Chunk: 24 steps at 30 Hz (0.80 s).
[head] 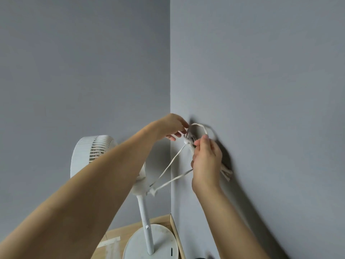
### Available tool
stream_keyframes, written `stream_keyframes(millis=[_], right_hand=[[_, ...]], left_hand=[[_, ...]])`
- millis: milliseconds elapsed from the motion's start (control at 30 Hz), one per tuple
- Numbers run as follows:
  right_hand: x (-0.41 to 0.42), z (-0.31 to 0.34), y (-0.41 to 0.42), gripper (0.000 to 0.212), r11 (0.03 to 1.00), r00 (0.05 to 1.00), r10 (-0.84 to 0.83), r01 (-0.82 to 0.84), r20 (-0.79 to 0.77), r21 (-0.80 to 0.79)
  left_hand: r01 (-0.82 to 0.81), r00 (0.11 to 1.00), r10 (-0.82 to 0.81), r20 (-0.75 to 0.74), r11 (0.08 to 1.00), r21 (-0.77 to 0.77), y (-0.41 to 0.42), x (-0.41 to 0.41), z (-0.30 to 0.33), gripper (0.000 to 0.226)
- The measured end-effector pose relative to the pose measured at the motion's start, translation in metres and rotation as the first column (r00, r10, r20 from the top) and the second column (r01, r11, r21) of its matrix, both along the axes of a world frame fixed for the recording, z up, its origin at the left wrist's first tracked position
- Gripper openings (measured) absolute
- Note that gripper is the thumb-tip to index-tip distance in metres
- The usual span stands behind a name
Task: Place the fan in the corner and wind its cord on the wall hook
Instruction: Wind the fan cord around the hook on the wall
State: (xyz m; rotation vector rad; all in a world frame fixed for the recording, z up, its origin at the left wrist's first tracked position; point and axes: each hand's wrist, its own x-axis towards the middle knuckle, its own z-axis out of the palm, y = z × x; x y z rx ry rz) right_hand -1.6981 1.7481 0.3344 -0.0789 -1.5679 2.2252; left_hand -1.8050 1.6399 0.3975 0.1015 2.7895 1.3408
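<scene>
A white pedestal fan is seen standing upright in the corner of the room, its round base set on the wooden floor close to the right-hand wall and near the back wall. A slim white pole rises from the base to the round, ribbed head, which is turned toward the left. A flat white cord is led from the back of the head up and to the right in two strands. A loop of the cord is held up against the right-hand wall, where the wall hook is only partly seen; its shape cannot be told. Further cord ends hang lower on that wall.
</scene>
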Motion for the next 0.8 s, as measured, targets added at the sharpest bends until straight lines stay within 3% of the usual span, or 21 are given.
stream_keyframes(millis=[233,600,800], right_hand=[[0.037,0.011,0.027,0.039,0.995,0.999,-0.027,0.031,0.043,-0.090],[0.056,-0.036,0.029,0.040,0.992,0.987,-0.053,0.070,0.152,-0.106],[0.048,-0.042,0.029,0.030,0.998,0.968,0.056,-0.044,0.244,-0.052]], left_hand=[[0.015,0.983,-0.034,-0.179,0.994,-0.107,0.000,0.003,-0.023,0.015],[-0.116,0.965,0.053,-0.257,0.965,-0.235,0.018,0.007,-0.040,0.035],[-0.075,0.961,0.058,-0.272,0.996,-0.052,0.031,0.009,-0.044,0.025]])
